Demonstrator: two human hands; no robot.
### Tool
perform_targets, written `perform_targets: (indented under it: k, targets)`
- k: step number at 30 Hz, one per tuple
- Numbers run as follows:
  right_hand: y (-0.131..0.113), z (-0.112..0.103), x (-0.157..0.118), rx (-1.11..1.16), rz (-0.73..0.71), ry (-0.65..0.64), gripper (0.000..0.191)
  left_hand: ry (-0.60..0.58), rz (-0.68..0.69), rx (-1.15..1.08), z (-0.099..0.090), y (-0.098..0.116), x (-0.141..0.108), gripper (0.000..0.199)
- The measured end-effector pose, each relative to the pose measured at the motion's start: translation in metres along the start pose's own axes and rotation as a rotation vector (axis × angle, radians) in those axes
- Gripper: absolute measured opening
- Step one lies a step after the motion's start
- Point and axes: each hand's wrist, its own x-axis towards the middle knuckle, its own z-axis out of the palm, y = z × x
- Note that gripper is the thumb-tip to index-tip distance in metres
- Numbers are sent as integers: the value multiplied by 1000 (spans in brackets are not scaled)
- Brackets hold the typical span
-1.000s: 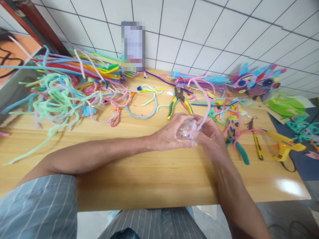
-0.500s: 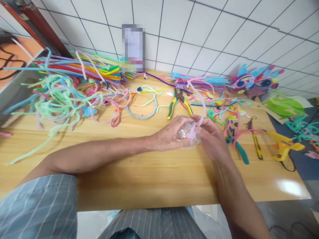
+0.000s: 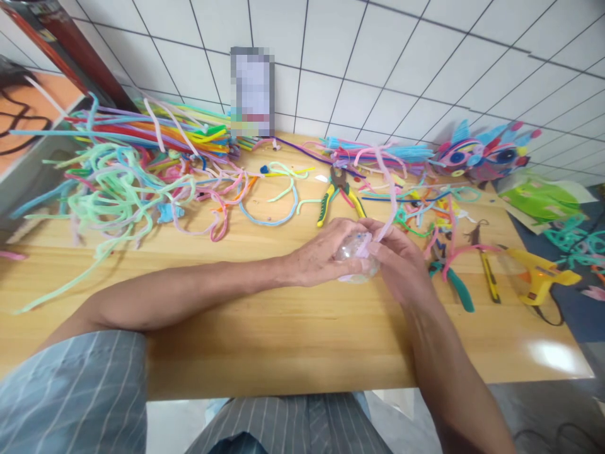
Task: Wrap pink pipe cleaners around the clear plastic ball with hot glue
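Its loose end swinging rightward since half a second ago, the lilac strip [image 3: 392, 197] is rising from the clear ball [image 3: 351, 251] we are holding over the tabletop [image 3: 265, 334]. Our left hand [image 3: 321, 253] is cupping the ball, our right hand [image 3: 399, 253] pinching the strip. Part is already lying across the ball, a long tail is staying loose, and less orange is showing.

Clear rounded object [image 3: 348, 251] — pale lilac pipe cleaner [image 3: 392, 195] across it, free end upward.
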Motion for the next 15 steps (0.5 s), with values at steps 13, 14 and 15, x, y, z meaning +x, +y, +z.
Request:
perform_targets:
  k: [13,14,15]
  targets:
    - [2,-2,2,11,-17,57,33,20,134,23,0,3,-4,55]
    - [3,-2,2,9,-13,55,34,23,148,30,0,2,-4,54]
    - [3,-2,2,7,-13,52,34,26,158,34,1,1,-4,54]
